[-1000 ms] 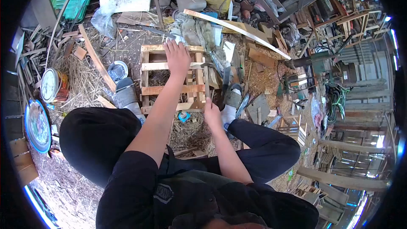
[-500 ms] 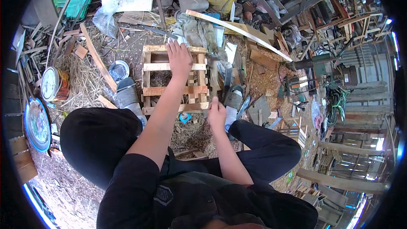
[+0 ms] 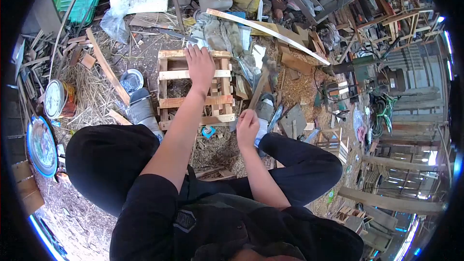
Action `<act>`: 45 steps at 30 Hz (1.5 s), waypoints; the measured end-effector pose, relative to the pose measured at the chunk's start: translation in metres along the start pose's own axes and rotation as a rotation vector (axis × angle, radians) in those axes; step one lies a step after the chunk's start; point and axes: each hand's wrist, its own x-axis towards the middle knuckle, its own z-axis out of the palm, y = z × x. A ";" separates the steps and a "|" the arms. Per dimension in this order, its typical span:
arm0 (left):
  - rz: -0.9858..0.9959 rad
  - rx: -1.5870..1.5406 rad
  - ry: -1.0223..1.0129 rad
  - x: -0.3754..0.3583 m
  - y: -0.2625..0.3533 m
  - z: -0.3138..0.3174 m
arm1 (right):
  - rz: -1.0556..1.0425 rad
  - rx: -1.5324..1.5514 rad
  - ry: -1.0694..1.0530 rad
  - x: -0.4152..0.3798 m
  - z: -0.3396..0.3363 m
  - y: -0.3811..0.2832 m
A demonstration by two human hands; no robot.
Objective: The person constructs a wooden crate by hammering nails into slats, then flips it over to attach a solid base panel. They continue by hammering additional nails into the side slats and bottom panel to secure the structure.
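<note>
A small slatted wooden crate point(image 3: 169, 102) sits on the ground between my feet, its pale slats running crosswise. My left hand point(image 3: 201, 70) lies over its far side, fingers bent over the farthest slat and gripping it. The forearm hides part of the middle slats. To the right of the crate, my right hand point(image 3: 247, 125) is closed round the lower end of a hammer's wooden handle point(image 3: 258, 92). The hammer tilts away to the upper right, its head blurred by motion and apart from the crate. A small blue piece point(image 3: 208, 132) lies by the crate's near edge.
A long pale plank point(image 3: 270, 33) slants beyond the crate. A curved strip of wood point(image 3: 107, 66) and a small tin point(image 3: 132, 80) lie to the left, near a paint bucket point(image 3: 54, 98) and a blue-rimmed basin point(image 3: 42, 146). Sawdust and offcuts cover the right side.
The hammer has swung to the right, from nearly upright in the view to a slant away from the crate. My left hand keeps its place on the far slat. The view has shifted slightly.
</note>
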 end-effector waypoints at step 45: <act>0.004 0.000 -0.772 0.003 -0.037 -0.115 | 0.427 0.150 0.023 0.021 0.013 0.000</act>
